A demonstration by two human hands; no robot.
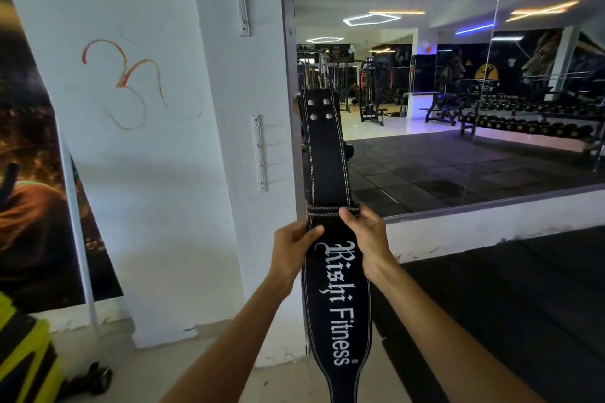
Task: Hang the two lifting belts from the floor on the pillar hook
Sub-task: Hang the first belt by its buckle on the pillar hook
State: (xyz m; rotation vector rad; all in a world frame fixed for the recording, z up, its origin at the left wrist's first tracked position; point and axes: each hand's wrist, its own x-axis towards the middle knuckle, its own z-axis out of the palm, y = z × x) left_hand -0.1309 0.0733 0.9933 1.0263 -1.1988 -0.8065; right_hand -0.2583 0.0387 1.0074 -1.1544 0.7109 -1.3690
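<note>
A black lifting belt (330, 193) with white stitching and white lettering stands upright in front of the white pillar (183, 173), right at the pillar's corner beside the wall mirror (458, 91). The left hand (291, 244) pinches its left edge; the right hand (363, 232) pinches the stitched loop on its right side. Two white hook rails (258, 152) are fixed to the pillar, just left of the belt. A poster (29, 173) hangs far left. A dumbbell (95, 379) lies on the pale floor (157, 370) near left. The mirror shows gym machines and dumbbell racks.
</note>
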